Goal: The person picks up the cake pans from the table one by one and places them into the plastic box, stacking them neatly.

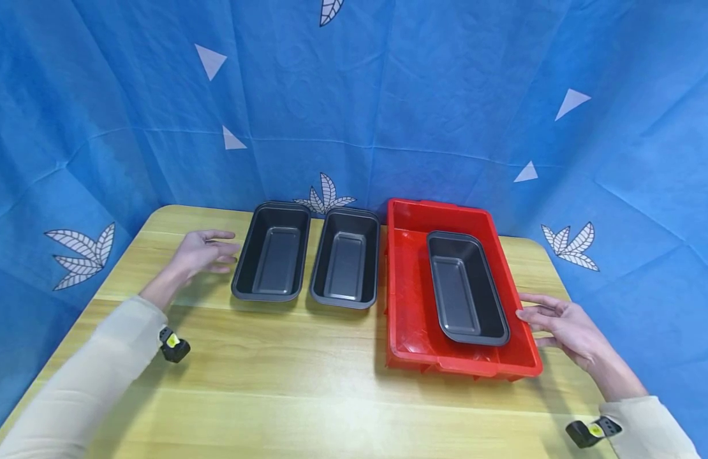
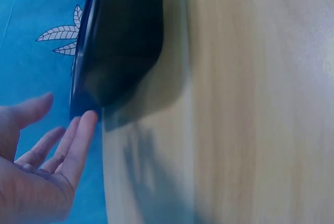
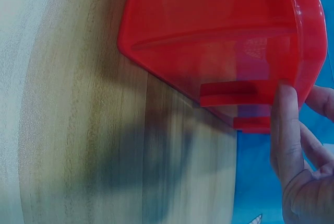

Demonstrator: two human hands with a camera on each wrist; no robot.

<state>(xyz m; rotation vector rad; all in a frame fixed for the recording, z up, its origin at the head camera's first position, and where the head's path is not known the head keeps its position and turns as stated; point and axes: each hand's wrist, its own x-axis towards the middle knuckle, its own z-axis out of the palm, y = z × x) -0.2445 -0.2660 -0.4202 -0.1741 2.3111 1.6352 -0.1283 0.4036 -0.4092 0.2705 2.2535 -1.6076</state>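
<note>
A dark grey loaf pan (image 1: 276, 258) lies at the left of the row, and a second loaf pan (image 1: 345, 264) is just right of it. Beside the first pan is my left hand (image 1: 207, 252), its fingers loosely extended near the pan's outer side. In the left wrist view those fingertips (image 2: 90, 117) come close to the pan (image 2: 122, 41); contact is unclear. A red tray (image 1: 408, 306) holds a third loaf pan (image 1: 465, 287), set at a slight angle. My right hand (image 1: 560, 325) is at the tray's right wall, relaxed fingers (image 3: 287, 130) against or very near its outside.
The light wooden table (image 1: 262, 395) carries the pans and tray. Behind it hangs a blue cloth (image 1: 308, 95) with white leaf and triangle prints. A small black camera sits on each wrist.
</note>
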